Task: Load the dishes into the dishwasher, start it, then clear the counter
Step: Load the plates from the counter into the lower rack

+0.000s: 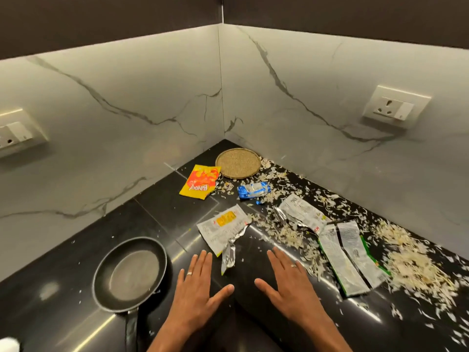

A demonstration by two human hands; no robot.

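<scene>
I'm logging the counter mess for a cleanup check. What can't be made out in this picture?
- Frying pan handle: end cut off by the head view's bottom edge.
- White object: cropped at the bottom-left corner, unidentifiable.
- Silver wrappers' print: too small to read.
- Dishwasher: out of frame.
- Left socket: cut by the left edge.

pan (129, 274) left of wrappers (223, 231), counter (76, 250)

A glossy black counter (76, 250) is fitted into a corner, backed by two white marble-veined walls (127, 102). A white socket plate (397, 106) is mounted on the right wall, another (15, 134) on the left. Dark cabinetry (101, 19) is seen above.
</scene>
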